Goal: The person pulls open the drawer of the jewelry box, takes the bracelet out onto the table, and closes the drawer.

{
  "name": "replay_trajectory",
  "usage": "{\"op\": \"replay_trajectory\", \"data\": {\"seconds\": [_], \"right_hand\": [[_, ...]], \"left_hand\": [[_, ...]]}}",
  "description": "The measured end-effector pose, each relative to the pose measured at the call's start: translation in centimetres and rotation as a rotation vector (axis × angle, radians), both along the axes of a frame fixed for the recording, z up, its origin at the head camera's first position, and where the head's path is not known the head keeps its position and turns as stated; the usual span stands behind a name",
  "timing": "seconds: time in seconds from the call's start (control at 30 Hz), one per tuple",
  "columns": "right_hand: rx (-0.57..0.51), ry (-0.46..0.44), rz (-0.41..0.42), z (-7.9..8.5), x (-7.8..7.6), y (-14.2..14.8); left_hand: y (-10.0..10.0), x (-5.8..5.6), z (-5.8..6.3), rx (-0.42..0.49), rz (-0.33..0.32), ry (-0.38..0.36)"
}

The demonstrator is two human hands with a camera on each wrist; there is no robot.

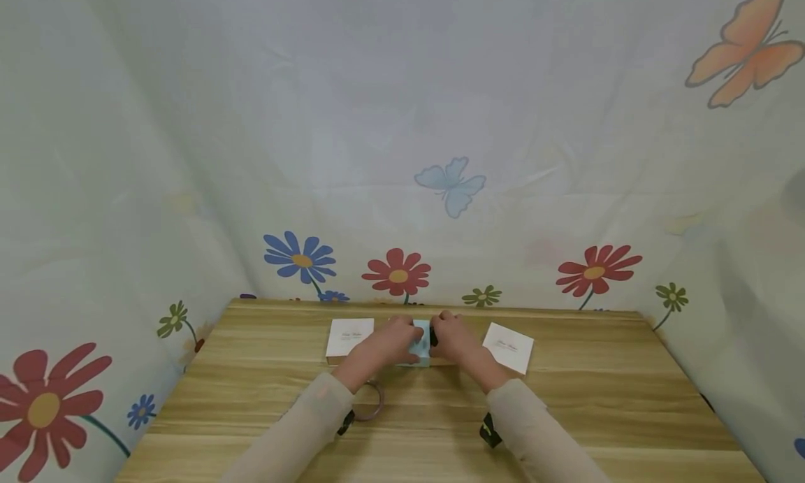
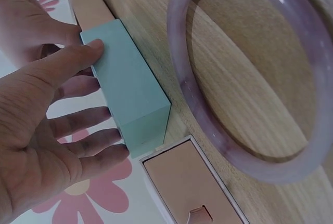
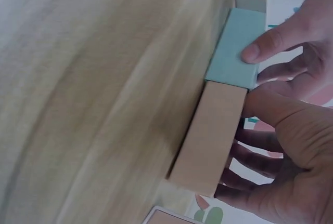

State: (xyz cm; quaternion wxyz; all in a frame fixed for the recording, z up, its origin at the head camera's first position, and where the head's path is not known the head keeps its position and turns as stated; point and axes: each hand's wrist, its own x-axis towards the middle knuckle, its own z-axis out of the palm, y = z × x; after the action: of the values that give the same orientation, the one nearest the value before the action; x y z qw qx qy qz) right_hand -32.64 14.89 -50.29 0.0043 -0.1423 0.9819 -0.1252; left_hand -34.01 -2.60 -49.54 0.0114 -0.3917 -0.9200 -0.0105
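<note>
My left hand [image 1: 399, 340] holds a small teal box [image 2: 130, 78] near the table's far edge. In the left wrist view its thumb lies over the box's upper edge, and the fingers are spread along the back side. Right beside it, my right hand [image 1: 455, 340] grips a tan box [image 3: 208, 135], thumb near the seam between the two boxes and fingers behind. The teal and tan boxes stand end to end in the right wrist view. Both hands sit close together, hiding much of the boxes from above.
A white-topped box [image 1: 350, 335] with printed lettering lies left of the hands; a similar white box [image 1: 509, 347] lies angled at the right. A pale purple bangle [image 2: 182, 73] rests on the wooden table [image 1: 597, 399] by the left forearm. Behind hangs a flowered curtain [image 1: 352, 210].
</note>
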Motion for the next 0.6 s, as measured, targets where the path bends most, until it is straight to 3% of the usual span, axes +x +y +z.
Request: {"op": "replay_trajectory", "data": {"seconds": [0.23, 0.6], "right_hand": [[-0.057, -0.023, 0.007, 0.35, -0.23, -0.01], [0.019, 0.009, 0.023, 0.74, -0.46, -0.45]], "left_hand": [[0.11, 0.03, -0.01, -0.002, 0.009, -0.003], [0.02, -0.04, -0.05, 0.014, -0.003, -0.009]]}}
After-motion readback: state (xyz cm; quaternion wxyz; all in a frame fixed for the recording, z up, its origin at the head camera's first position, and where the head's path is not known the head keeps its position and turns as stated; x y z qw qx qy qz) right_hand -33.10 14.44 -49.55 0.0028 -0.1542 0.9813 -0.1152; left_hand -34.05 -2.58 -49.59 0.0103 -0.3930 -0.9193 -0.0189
